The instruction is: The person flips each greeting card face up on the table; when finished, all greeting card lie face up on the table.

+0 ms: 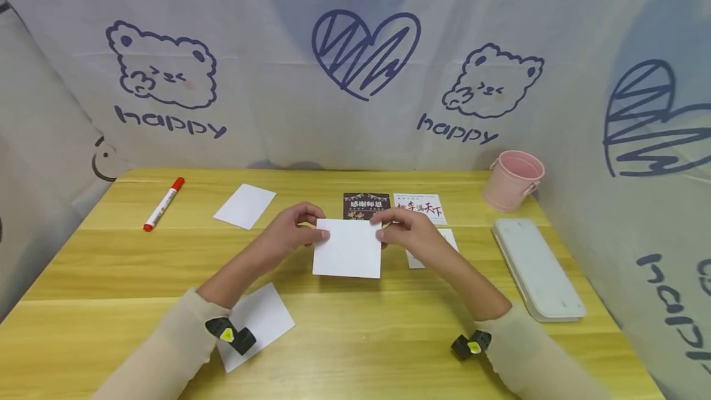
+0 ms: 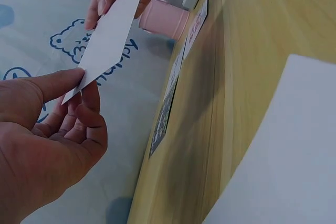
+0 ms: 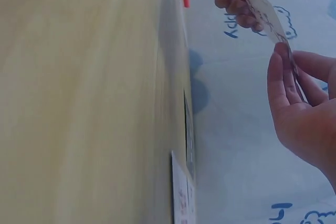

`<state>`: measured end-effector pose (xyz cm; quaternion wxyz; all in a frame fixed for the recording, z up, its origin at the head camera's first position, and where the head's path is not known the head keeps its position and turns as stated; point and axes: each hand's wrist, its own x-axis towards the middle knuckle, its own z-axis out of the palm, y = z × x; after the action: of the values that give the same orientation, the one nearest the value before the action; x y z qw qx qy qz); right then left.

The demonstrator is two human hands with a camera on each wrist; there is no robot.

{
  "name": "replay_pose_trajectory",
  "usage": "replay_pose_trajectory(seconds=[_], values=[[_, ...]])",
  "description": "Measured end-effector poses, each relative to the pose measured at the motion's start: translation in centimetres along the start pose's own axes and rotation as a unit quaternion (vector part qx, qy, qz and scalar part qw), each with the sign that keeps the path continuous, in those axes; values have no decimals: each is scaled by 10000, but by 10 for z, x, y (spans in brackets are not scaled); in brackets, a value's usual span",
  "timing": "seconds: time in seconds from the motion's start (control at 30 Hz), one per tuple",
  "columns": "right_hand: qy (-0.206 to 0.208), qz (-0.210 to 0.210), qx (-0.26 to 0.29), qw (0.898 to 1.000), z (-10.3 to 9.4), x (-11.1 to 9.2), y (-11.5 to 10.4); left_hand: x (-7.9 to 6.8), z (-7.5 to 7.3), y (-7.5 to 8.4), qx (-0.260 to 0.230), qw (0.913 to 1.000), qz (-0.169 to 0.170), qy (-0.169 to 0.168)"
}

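Both hands hold one white card (image 1: 347, 250) above the middle of the table, its blank side toward the head camera. My left hand (image 1: 297, 227) pinches its left edge between thumb and fingers; my right hand (image 1: 408, 231) pinches the right edge the same way. In the right wrist view the card's other face (image 3: 265, 17) bears some printing. Behind the held card lie a dark printed card (image 1: 366, 201) and a white card with red and black characters (image 1: 428, 207). Another card (image 1: 449, 238) is partly covered by the right hand and forearm.
A blank white card (image 1: 245, 206) lies at the back left, another (image 1: 269, 320) under the left forearm. A red-capped marker (image 1: 163, 204) rests at the far left. At right stand a pink bucket (image 1: 502, 189) and a long white case (image 1: 536, 267). A printed curtain (image 1: 355, 134) hangs behind the table.
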<state>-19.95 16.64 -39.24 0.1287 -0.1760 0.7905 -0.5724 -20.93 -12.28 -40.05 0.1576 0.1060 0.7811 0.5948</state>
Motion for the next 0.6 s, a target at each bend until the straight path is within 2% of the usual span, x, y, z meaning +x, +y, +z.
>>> replay_pose_trajectory(seconds=[0.2, 0.47, 0.6], values=[[-51, -188, 30, 9998, -3, -4, 0, -1, 4, -1, -5, 10000, 63, -16], [-389, -470, 342, 9976, -7, -7, -4, -2, 8, -3, 26, 9998, 215, 2], [-453, -708, 502, 9952, -4, -9, -7, -2, 13, -3, 224, 9990, 379, -115]])
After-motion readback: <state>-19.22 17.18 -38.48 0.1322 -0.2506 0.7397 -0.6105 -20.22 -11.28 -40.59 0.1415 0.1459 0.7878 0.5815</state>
